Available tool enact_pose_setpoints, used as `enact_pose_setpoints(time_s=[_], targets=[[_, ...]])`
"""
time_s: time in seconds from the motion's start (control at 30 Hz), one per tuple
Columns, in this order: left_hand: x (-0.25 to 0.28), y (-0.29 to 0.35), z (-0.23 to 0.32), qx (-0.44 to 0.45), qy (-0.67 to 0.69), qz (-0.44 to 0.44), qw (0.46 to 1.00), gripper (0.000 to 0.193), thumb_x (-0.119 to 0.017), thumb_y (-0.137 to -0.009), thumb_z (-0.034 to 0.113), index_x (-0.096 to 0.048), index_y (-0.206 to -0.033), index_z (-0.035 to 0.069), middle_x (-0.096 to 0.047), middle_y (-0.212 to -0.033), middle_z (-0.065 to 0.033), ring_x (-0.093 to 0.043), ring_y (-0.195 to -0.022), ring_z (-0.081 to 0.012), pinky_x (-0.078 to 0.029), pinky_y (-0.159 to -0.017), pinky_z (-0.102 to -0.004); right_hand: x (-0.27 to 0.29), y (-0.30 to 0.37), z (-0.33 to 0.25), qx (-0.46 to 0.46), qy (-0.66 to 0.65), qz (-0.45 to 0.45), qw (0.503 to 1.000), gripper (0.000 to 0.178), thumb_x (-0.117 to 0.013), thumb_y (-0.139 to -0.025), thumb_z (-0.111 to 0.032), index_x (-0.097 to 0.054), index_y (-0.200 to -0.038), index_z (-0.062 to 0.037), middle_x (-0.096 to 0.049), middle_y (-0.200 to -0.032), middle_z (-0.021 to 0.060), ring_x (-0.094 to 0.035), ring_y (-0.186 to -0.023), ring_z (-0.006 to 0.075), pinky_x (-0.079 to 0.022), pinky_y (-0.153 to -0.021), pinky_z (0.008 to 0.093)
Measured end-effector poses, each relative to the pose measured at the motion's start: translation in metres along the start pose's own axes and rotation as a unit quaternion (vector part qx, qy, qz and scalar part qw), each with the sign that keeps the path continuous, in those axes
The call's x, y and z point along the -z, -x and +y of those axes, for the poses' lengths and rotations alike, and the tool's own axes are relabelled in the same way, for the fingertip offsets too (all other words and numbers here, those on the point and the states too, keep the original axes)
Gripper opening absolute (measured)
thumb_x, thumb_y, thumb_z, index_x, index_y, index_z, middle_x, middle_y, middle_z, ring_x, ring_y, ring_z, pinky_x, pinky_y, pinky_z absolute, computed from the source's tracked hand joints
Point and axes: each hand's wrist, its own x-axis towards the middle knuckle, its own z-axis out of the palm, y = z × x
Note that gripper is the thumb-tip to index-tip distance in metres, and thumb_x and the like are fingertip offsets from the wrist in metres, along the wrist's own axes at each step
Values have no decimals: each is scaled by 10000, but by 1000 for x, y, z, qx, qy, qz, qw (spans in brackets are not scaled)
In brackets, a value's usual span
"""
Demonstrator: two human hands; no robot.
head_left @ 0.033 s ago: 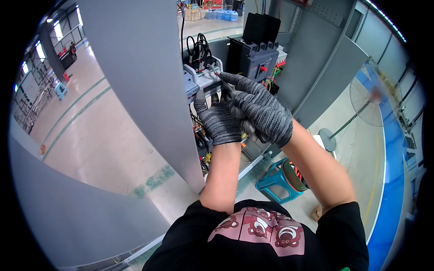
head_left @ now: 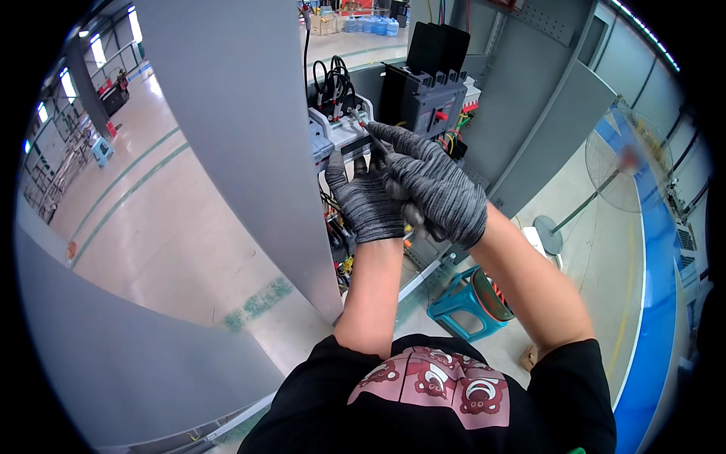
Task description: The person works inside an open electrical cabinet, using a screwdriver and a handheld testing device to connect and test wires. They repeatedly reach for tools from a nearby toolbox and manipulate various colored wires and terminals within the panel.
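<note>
Both my hands wear grey knit gloves and are raised into an open electrical cabinet. My right hand [head_left: 437,188] is closed around a thin screwdriver [head_left: 372,132]. The tool's tip points up and left at a white terminal unit [head_left: 338,130] with several black cables looping into its top. My left hand [head_left: 367,200] sits just below and left of the right one and touches it. Its fingers reach up toward the white unit, and its palm side is hidden. A black moulded circuit breaker [head_left: 423,98] is mounted right of the tip.
A large grey cabinet door [head_left: 242,136] stands open on my left. Coloured wires hang below the hands. A teal plastic stool [head_left: 460,312] stands on the floor at the cabinet's foot, with a pedestal fan [head_left: 626,170] to the right. Water bottles [head_left: 370,26] stand far back.
</note>
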Motion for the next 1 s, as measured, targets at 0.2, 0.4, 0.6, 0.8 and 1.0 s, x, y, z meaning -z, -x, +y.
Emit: enact_pose_setpoints(time_s=[0.2,0.4,0.6,0.8,1.0], targets=[[18,-11,4,-12,-59,-1,998,544,-633,-785,497,-571,-1104,61,-617,-1067,-130,-606,-956,-280,-513,-851,-414,0,-1,-2,-13,-155,-25,988,470,-474,-962,-116,-365,-1419,-112,-568,-723,6,-503,-433,49,-401,-314,179],[29,-11,-7,0,-149,-9,989,722,-533,-802,708,-577,-1189,100,-620,-1143,-98,-568,-1090,-269,-456,-958,-437,19,24,15,-2,-57,-5,998,241,-471,-966,-254,-463,-1091,-48,-521,-689,18,-463,-432,77,-377,-373,207],[16,36,-27,53,-225,-157,960,331,-627,-911,299,-579,-1141,64,-610,-896,-17,-606,-843,-127,-520,-730,-264,30,41,35,38,-6,6,999,320,-541,-933,-280,-465,-1123,-34,-549,-788,8,-515,-616,52,-437,-529,207],[17,12,-13,-39,-218,-171,960,235,-608,-927,219,-609,-1081,41,-626,-868,-19,-589,-760,-98,-490,-696,-216,35,65,41,174,161,42,970,451,-524,-889,-75,-420,-1325,-23,-593,-1130,176,-594,-1030,242,-476,-905,324],[13,12,-22,-4,-183,-141,973,220,-623,-914,159,-614,-1066,0,-650,-913,-67,-613,-745,-96,-506,-699,-189,29,69,31,194,352,98,911,501,-521,-869,-8,-449,-1364,-20,-558,-1282,200,-552,-1196,288,-417,-1010,342]])
